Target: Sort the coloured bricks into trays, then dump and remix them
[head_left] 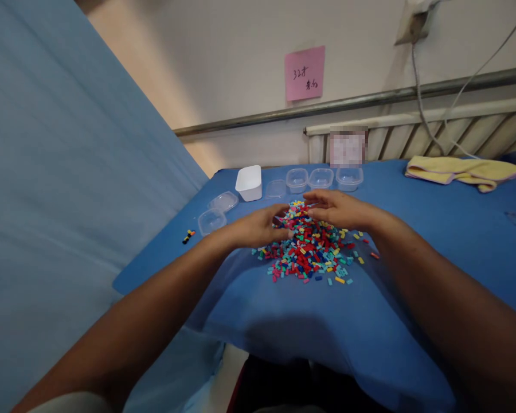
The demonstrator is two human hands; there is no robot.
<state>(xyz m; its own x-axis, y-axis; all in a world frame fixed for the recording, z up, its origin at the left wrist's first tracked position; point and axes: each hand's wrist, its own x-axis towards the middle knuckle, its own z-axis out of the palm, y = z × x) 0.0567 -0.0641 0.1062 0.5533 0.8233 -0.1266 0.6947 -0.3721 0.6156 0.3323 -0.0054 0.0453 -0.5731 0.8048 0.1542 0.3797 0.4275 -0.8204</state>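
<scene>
A heap of small coloured plastic pieces (312, 252), mostly red, blue, turquoise, yellow and pink, lies on the blue-covered table (258, 298). At the heap's left side is my left hand (262, 225), thumb and fingers apart and curved round its edge. My right hand (337, 207) reaches over the heap's upper right, fingers stretched leftward and spread. Neither hand visibly grips a piece. Where the fingertips meet the heap, I cannot tell which pieces they touch. Loose pieces are scattered along the heap's front and right edges.
Behind the heap stand a white tub (249, 183) and several clear plastic containers (297, 180). A clear container (212, 221) and a lid (223, 201) are at the left, near a few black and orange pieces (188, 236). A yellow cloth (460, 171) lies at the back right; a blue curtain (60, 126) hangs left.
</scene>
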